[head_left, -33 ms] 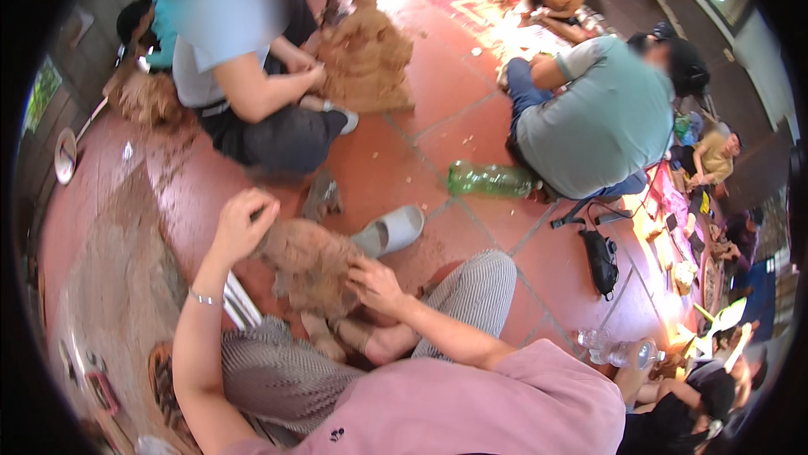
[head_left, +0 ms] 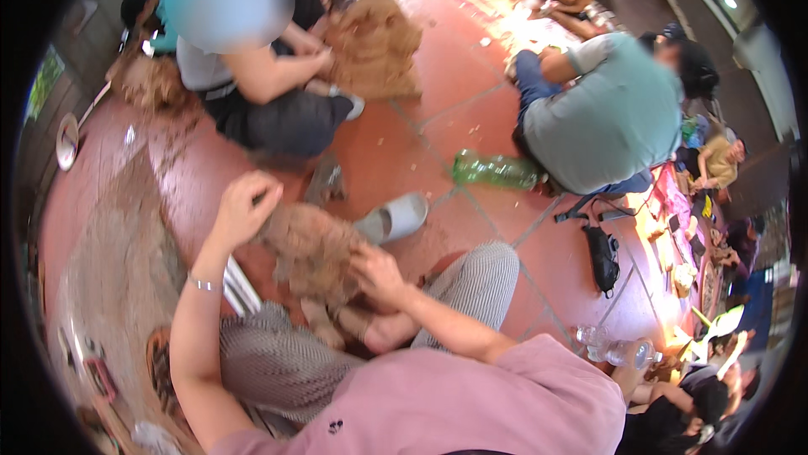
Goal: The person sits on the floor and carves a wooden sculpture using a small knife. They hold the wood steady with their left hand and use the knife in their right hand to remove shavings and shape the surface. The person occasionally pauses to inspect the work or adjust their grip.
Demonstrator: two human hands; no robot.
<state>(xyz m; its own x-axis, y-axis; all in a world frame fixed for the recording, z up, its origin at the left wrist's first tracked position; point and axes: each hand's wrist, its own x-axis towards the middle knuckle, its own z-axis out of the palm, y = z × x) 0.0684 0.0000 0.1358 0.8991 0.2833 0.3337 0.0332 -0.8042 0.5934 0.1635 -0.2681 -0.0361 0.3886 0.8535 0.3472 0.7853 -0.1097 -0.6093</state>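
A brown, rough-surfaced carved block with rounded relief stands between my bare feet, in front of my crossed legs. My right hand grips its right side, fingers bent against the surface. Just above its upper left edge is my left hand, raised, with fingers curled toward the thumb. Whatever those fingers hold, if anything, is too small and blurred to make out. A metal bracelet circles my left wrist.
A grey slipper lies beyond the block. Farther off are a green plastic bottle, a black pouch and a larger carved piece beside a seated person. Another person sits at right. A weathered wooden slab lies left.
The view has shifted slightly. My left hand stays raised by the block's upper left, and my right hand keeps its place on the right side.
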